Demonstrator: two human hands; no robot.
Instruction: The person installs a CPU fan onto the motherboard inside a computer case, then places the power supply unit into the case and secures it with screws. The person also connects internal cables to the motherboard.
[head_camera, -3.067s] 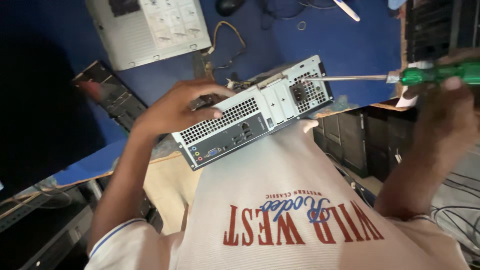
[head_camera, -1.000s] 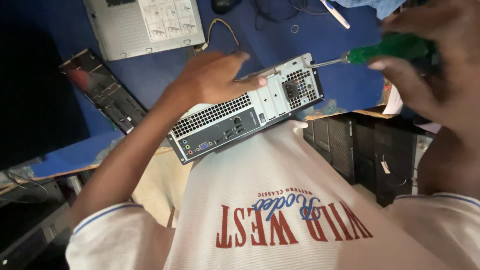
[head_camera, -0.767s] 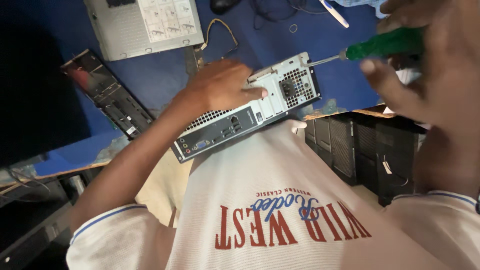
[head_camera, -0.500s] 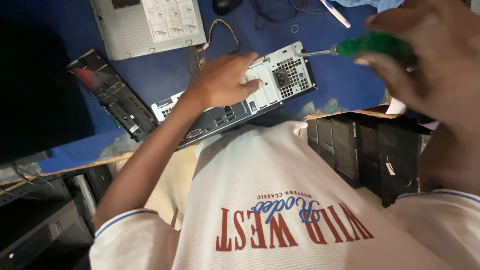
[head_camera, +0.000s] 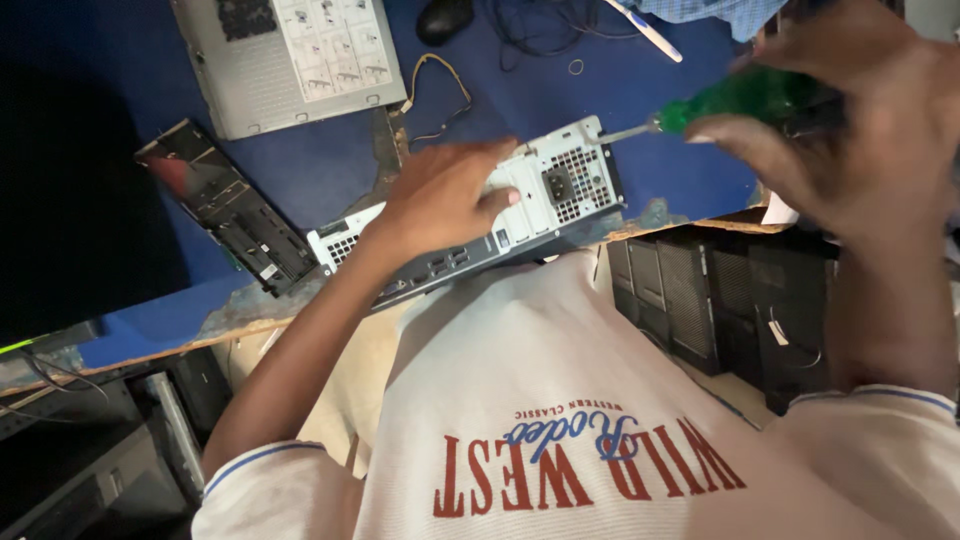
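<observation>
One small grey metal desktop computer case (head_camera: 470, 235) lies at the near edge of the blue-topped workbench (head_camera: 650, 90). Left hand (head_camera: 445, 195) rests flat on it, fingers spread, gripping nothing. Right hand (head_camera: 850, 120) is closed round one green-handled screwdriver (head_camera: 720, 100), tip at the case's rear corner. Compared with half a second ago, the case has swung slightly flatter. One grey panel (head_camera: 290, 55) lies beyond the case; dark computer towers (head_camera: 730, 300) stand below the bench edge.

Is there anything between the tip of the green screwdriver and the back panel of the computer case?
Nothing visible. The screwdriver, held in the right hand, has its metal tip at the upper edge of the computer case. The left hand rests on the case to the side, out of the way.
</observation>
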